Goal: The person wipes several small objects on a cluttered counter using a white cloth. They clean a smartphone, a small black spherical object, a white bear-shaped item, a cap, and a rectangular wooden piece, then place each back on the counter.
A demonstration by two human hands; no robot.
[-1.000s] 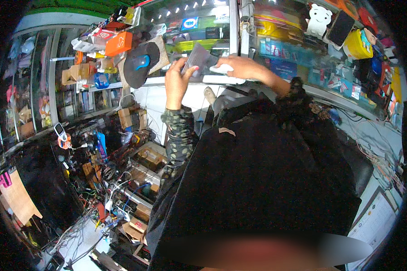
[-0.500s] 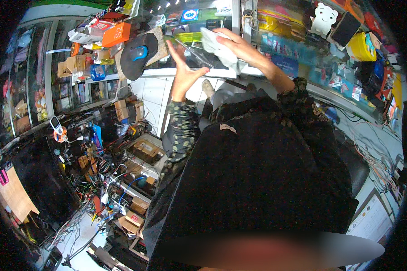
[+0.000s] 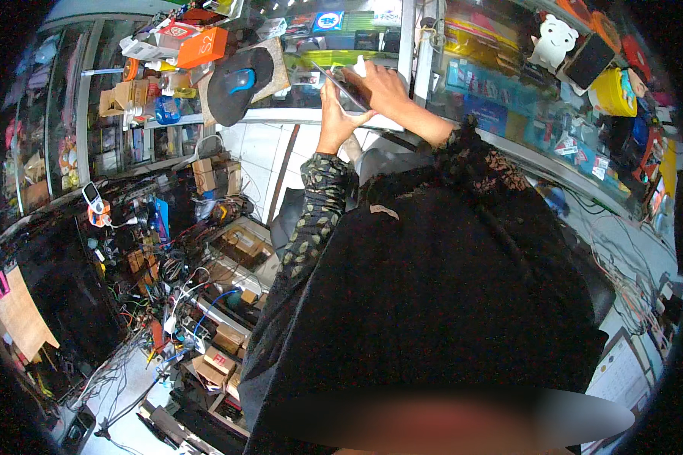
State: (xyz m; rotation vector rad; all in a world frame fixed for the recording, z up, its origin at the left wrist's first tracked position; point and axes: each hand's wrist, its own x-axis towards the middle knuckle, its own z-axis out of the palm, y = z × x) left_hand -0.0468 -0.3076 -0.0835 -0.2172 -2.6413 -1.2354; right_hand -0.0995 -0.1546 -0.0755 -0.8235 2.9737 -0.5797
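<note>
My left hand (image 3: 337,120) grips a thin dark phone (image 3: 344,88) by its lower edge, tilted above the glass counter. Against the phone's far face lies my right hand (image 3: 384,87), fingers curled over it. A small piece of white cloth (image 3: 360,67) shows by those fingers; the palm hides the rest of it.
Beneath the hands runs a glass display counter (image 3: 303,115) with boxed goods inside. A blue mouse (image 3: 241,80) lies on a black pad (image 3: 228,102) to the left, near an orange box (image 3: 203,48). At right stand a white figurine (image 3: 552,42) and a yellow container (image 3: 613,92).
My right hand has come down and left onto the phone, bunching the white cloth beneath it. My left hand and the phone have shifted slightly right, and the left fingers have closed in.
</note>
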